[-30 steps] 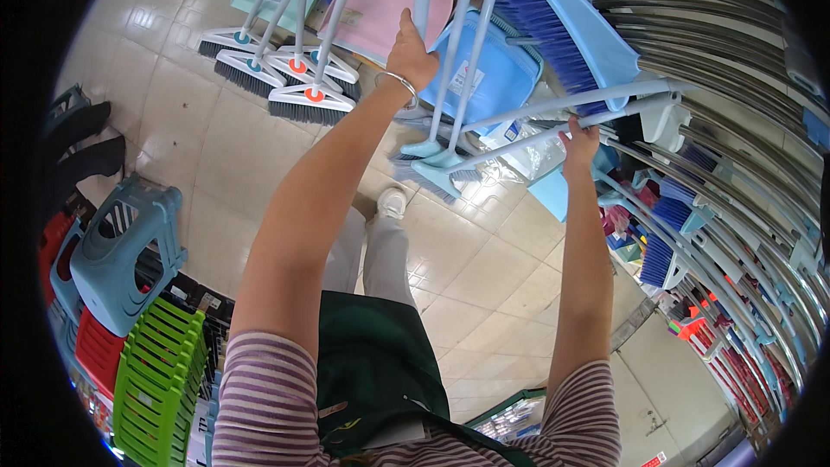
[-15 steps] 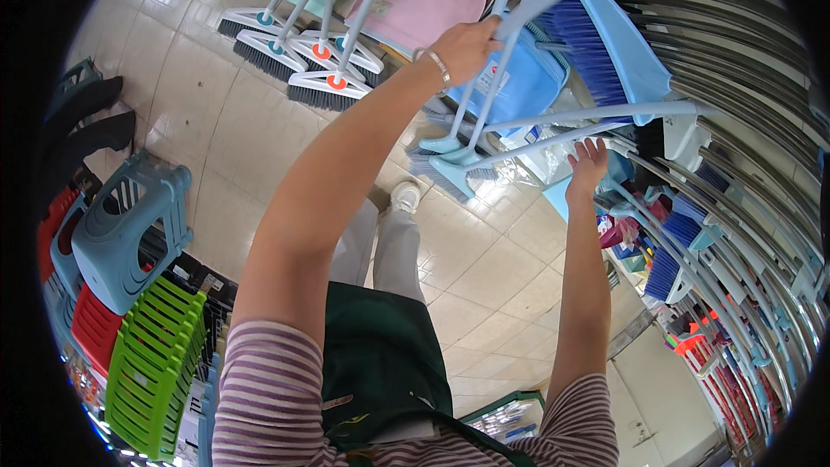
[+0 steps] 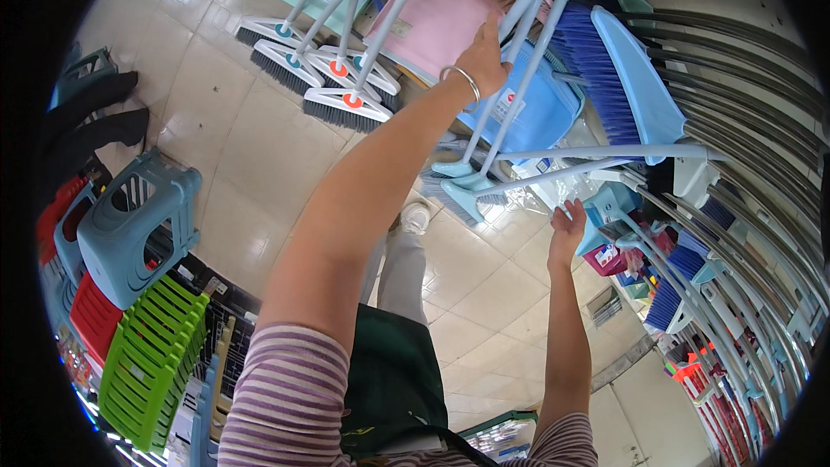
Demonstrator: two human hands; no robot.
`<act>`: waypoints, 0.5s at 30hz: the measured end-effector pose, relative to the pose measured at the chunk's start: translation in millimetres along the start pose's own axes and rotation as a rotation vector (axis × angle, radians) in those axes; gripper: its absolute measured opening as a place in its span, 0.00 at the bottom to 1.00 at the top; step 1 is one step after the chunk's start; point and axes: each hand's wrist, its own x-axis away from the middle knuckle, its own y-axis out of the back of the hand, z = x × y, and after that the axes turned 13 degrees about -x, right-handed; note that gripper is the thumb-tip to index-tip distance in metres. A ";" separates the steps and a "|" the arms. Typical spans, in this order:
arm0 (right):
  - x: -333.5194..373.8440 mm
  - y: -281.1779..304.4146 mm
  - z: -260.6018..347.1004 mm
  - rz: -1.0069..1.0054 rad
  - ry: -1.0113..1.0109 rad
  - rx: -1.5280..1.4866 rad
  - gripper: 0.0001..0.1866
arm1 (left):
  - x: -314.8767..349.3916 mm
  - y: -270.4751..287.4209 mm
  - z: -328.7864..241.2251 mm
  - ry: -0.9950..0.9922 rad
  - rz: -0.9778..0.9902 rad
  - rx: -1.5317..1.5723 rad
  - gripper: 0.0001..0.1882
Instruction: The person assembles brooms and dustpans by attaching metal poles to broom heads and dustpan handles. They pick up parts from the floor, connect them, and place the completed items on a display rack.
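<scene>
My left hand (image 3: 484, 62) reaches forward with the fingers stretched and the thumb apart. It is beside the pale blue broom handles (image 3: 526, 60) and seems to hold nothing. These handles run down to light blue brooms with grey bristles (image 3: 458, 193) on the floor. Behind them is a blue dustpan (image 3: 529, 104); a pink dustpan (image 3: 432, 22) lies beyond the hand. My right hand (image 3: 567, 227) is open and holds nothing, its fingers spread below two handles lying crosswise (image 3: 605, 156) and close to clear plastic wrap (image 3: 553, 186).
White brooms with dark bristles (image 3: 346, 108) stand at the upper left. A blue broom (image 3: 635, 78) and many metal poles (image 3: 743, 78) fill the right. Blue plastic stools (image 3: 134, 229) and green slatted baskets (image 3: 151, 363) are stacked at the left. Tiled floor (image 3: 251, 147) lies between.
My left hand has let go of the pale blue handle, which now leans closer to the others. My right hand has dropped lower, away from the crosswise handles. The view has shifted slightly.
</scene>
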 end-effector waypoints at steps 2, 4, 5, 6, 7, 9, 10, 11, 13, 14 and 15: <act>12.3 0.6 -3.6 0.021 -0.028 0.033 0.28 | 14.5 1.3 9.7 0.005 -0.044 0.069 0.45; 29.6 8.5 -6.8 0.065 -0.035 0.068 0.28 | 43.1 5.3 24.0 0.021 -0.079 0.206 0.43; 42.2 8.6 -4.7 0.119 -0.054 0.111 0.28 | 67.1 12.3 47.1 0.088 -0.058 0.222 0.42; 56.3 5.8 1.4 0.184 -0.069 0.155 0.27 | 96.5 20.9 77.2 0.156 -0.073 0.237 0.41; 69.4 4.9 8.0 0.255 -0.079 0.197 0.27 | 141.6 25.4 115.2 0.256 -0.104 0.256 0.41; 90.6 29.7 -13.5 0.470 0.083 0.489 0.25 | 243.2 27.0 192.2 0.487 -0.156 0.207 0.40; 105.6 33.5 -15.5 0.580 0.053 0.521 0.23 | 316.6 35.9 234.5 0.673 -0.103 0.096 0.39; 122.0 34.0 -16.2 0.694 0.027 0.548 0.21 | 404.4 41.5 271.9 0.741 -0.209 -0.199 0.42; 151.8 45.5 -12.5 0.734 -0.185 0.575 0.15 | 542.4 84.0 287.5 1.123 -0.117 -0.065 0.40; 157.7 58.1 -16.4 0.754 -0.241 0.582 0.14 | 588.4 106.6 282.5 1.366 0.022 0.039 0.37; 161.8 67.0 -15.2 0.785 -0.298 0.592 0.12 | 620.9 137.7 257.2 1.463 0.077 -0.007 0.32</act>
